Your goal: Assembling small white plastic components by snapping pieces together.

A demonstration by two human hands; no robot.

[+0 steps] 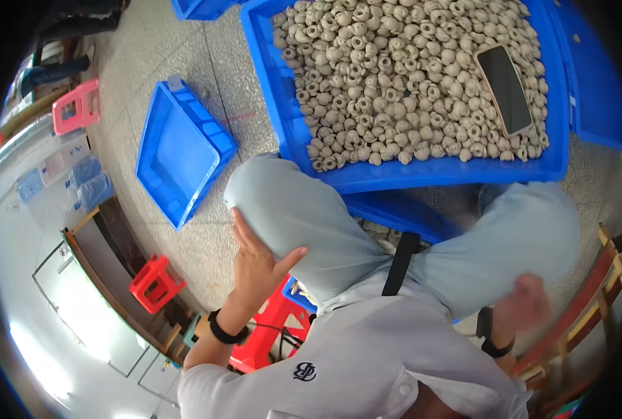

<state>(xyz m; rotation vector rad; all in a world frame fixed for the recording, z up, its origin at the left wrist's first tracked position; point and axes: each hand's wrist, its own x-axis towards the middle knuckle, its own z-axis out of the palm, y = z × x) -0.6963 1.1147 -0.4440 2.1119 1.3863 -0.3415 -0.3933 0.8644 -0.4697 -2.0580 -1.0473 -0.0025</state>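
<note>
My left hand [254, 260] rests against the outer side of my left thigh, thumb and fingers apart, holding nothing. My right hand [523, 305] is beside my right thigh and smeared by motion, so its fingers cannot be made out. In front of my knees stands a large blue tray [423, 176] filled with small round beige pieces [388, 84], many showing a hole. A smartphone [504, 91] with a dark screen lies on top of the pieces at the right. Neither hand touches the tray or the phone.
A smaller blue bin [178, 157] stands on the speckled floor to the left. Red stools [155, 283] and a pink stool [75, 107] are farther left. Another blue container [601, 91] adjoins the tray on the right. A wooden frame [590, 314] stands at the lower right.
</note>
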